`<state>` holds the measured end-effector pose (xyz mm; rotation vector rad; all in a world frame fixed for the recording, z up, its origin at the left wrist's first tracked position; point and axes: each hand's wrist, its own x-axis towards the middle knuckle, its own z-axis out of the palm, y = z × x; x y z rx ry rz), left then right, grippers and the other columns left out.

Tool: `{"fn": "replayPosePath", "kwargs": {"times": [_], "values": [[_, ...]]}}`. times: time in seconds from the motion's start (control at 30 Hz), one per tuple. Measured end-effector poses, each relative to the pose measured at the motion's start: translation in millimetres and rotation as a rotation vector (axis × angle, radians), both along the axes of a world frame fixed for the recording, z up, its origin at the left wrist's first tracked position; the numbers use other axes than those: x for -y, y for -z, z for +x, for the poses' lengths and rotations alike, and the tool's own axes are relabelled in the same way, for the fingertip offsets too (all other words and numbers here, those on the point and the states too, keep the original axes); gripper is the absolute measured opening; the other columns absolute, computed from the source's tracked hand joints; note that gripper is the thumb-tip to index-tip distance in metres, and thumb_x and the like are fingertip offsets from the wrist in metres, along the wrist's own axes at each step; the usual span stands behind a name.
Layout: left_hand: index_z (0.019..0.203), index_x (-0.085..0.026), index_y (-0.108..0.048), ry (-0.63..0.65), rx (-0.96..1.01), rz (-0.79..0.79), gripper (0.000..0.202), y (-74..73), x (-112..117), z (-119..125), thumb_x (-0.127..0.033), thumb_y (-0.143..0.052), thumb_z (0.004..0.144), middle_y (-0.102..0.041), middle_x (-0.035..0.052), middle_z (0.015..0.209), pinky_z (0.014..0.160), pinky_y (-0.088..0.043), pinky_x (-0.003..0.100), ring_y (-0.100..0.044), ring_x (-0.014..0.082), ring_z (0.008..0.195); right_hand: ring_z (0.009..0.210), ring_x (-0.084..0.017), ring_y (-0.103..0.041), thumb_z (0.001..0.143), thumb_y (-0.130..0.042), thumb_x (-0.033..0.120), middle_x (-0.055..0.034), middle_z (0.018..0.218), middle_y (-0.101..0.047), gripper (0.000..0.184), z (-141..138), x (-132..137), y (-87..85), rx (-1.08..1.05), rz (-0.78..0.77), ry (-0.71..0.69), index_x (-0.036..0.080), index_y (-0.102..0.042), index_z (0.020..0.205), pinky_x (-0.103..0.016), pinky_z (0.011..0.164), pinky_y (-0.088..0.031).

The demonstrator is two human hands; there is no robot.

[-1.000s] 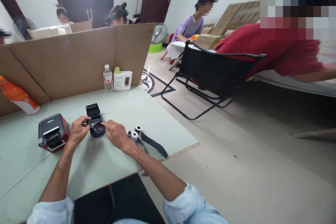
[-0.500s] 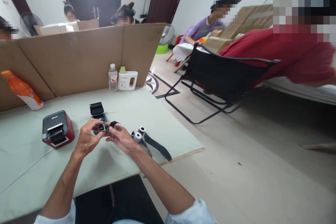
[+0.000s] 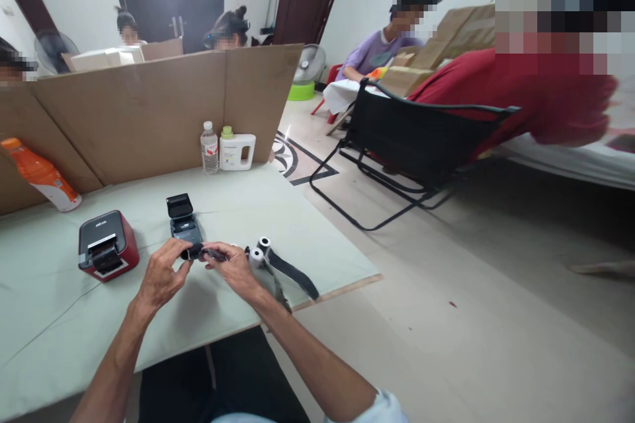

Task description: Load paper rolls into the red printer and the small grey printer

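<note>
Between my two hands is a small dark roll [image 3: 193, 252], its loose strip pulled toward the right. My left hand [image 3: 163, 272] pinches the roll's left side with thumb and fingers. My right hand [image 3: 233, 267] has the dark strip between its fingertips. Just behind them lies a small dark portable printer [image 3: 185, 230] with its lid raised; my fingers hide its near end. Two rolls with white cores [image 3: 256, 258] stand right of my right hand, and a black strip [image 3: 296, 275] trails from them to the table edge.
A red-and-black label printer [image 3: 110, 246] sits at left on the pale green table [image 3: 163, 350]. An orange bottle [image 3: 42, 175], a water bottle [image 3: 209, 152] and a white jug [image 3: 237, 151] stand by the cardboard screen [image 3: 149, 119]. A black folding chair [image 3: 426, 139] and people are beyond.
The roll has turned in my fingers and its open core no longer shows. My right hand now draws the strip out to the right. The view has shifted slightly.
</note>
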<state>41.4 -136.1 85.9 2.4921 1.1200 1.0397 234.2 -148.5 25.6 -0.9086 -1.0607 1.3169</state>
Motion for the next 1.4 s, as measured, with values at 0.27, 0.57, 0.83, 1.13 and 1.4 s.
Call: {"fn": "replayPosePath", "kwargs": {"times": [0.27, 0.57, 0.83, 1.13, 1.4], "values": [[0.107, -0.022, -0.076, -0.155, -0.053, -0.087, 0.029, 22.9, -54, -22, -0.015, -0.064, 0.083, -0.079, 0.0093, 0.109, 0.094, -0.06, 0.042, -0.073, 0.0259, 0.1, 0.115, -0.022, -0.072, 0.085, -0.06, 0.006, -0.0092, 0.124, -0.075, 0.033, -10, -30, 0.3, 0.508, 0.401, 0.123, 0.024, -0.08, 0.105, -0.04, 0.104, -0.057], [0.103, -0.022, -0.081, -0.267, -0.062, -0.169, 0.036, 40.1, -117, -23, -0.015, -0.063, 0.073, -0.081, 0.007, 0.1, 0.09, -0.059, 0.039, -0.072, 0.0249, 0.089, 0.115, -0.022, -0.071, 0.094, -0.057, 0.01, -0.0105, 0.122, -0.075, 0.032, -22, -59, -0.2, 0.846, 0.512, 0.147, 0.021, -0.078, 0.117, -0.037, 0.106, -0.056], [0.101, -0.021, -0.083, -0.292, -0.075, -0.196, 0.037, 48.8, -130, -18, -0.015, -0.064, 0.07, -0.08, 0.0057, 0.087, 0.08, -0.058, 0.035, -0.071, 0.0241, 0.079, 0.116, -0.023, -0.069, 0.098, -0.056, 0.012, -0.0113, 0.123, -0.074, 0.031, -23, -60, 4.8, 0.979, 0.512, 0.131, 0.021, -0.077, 0.118, -0.038, 0.105, -0.056], [0.104, -0.022, -0.082, -0.296, -0.025, -0.19, 0.038, 51.3, -127, -20, -0.015, -0.063, 0.073, -0.08, 0.0045, 0.092, 0.085, -0.059, 0.035, -0.072, 0.0222, 0.083, 0.116, -0.024, -0.069, 0.098, -0.055, 0.011, -0.0116, 0.123, -0.073, 0.032, -24, -60, 4.4, 0.97, 0.544, 0.155, 0.022, -0.077, 0.119, -0.039, 0.105, -0.057], [0.105, -0.022, -0.084, -0.254, -0.054, -0.222, 0.037, 48.2, -131, -26, -0.017, -0.064, 0.073, -0.081, 0.0057, 0.09, 0.088, -0.06, 0.036, -0.073, 0.0235, 0.082, 0.116, -0.024, -0.069, 0.098, -0.055, 0.011, -0.0122, 0.123, -0.074, 0.032, -24, -62, 7.0, 0.997, 0.531, 0.137, 0.02, -0.077, 0.119, -0.04, 0.105, -0.057]]}}
